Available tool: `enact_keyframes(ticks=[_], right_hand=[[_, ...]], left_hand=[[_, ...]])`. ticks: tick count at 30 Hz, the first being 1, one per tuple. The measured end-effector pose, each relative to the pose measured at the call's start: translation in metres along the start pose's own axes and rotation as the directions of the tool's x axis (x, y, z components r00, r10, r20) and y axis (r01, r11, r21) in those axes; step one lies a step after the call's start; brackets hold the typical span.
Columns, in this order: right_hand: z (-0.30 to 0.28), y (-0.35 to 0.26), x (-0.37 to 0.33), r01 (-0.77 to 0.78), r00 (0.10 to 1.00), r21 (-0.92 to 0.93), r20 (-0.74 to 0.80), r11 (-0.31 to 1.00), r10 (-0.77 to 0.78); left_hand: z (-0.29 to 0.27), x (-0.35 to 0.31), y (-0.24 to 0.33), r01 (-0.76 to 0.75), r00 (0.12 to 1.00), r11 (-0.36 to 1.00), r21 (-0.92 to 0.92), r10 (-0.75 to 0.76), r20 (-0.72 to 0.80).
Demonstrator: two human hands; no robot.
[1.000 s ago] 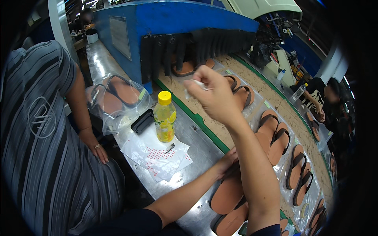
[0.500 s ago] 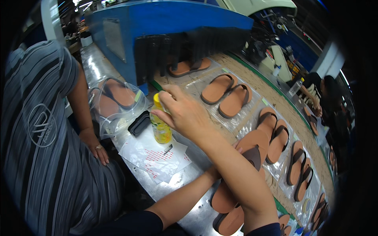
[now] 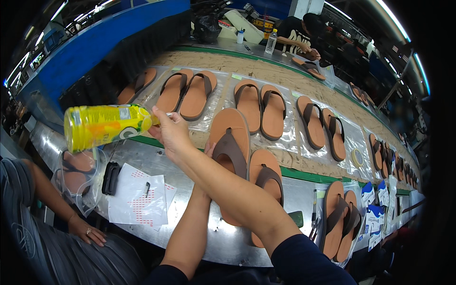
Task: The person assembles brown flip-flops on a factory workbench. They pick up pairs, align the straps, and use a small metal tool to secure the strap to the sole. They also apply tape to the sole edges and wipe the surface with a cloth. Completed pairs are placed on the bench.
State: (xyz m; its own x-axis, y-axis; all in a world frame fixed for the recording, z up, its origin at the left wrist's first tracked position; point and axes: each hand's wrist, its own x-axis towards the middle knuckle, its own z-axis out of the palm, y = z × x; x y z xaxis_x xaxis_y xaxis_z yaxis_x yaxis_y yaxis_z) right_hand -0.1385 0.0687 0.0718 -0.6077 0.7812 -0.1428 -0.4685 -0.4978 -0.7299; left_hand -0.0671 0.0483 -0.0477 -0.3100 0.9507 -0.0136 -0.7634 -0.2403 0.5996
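Keeping the yellow bottle (image 3: 108, 126) under control calls for a firm hold at its narrow end and a wide swing clear of the footwear — the right hand (image 3: 170, 132) is closed around that end. The bottle is in the air at left, nearly level, its long axis running left to right with base leftward. The left hand (image 3: 209, 148) touches the near brown sandal (image 3: 231, 148), which points toe-away from the person, heel toward the metal table (image 3: 152, 156); the right forearm mostly hides that hand, so I cannot tell whether it grips.
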Motion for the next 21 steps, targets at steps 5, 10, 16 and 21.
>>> enact_keyframes(ticks=[5, 10, 16, 21], right_hand=[[0.016, -0.001, -0.007, 0.088, 0.996, -0.091, 0.040, 0.992, -0.085], [0.033, -0.003, -0.010, 0.626, 0.777, -0.575, 0.394, 0.528, -0.491], [0.064, 0.041, -0.025, 0.918, 0.313, -0.382, 0.864, -0.108, -0.394], [0.075, 0.028, -0.026, 0.919, 0.290, -0.368, 0.874, -0.143, -0.390]], left_hand=[[0.009, -0.004, 0.009, 0.084, 0.996, 0.996, -0.026, -0.085, -0.042], [0.015, -0.001, 0.016, -0.021, 0.996, 0.991, -0.136, 0.032, 0.085], [0.041, -0.022, 0.032, 0.039, 0.996, 0.976, -0.212, -0.022, 0.083], [0.017, -0.008, 0.019, 0.124, 0.991, 0.976, -0.180, -0.112, 0.071]])
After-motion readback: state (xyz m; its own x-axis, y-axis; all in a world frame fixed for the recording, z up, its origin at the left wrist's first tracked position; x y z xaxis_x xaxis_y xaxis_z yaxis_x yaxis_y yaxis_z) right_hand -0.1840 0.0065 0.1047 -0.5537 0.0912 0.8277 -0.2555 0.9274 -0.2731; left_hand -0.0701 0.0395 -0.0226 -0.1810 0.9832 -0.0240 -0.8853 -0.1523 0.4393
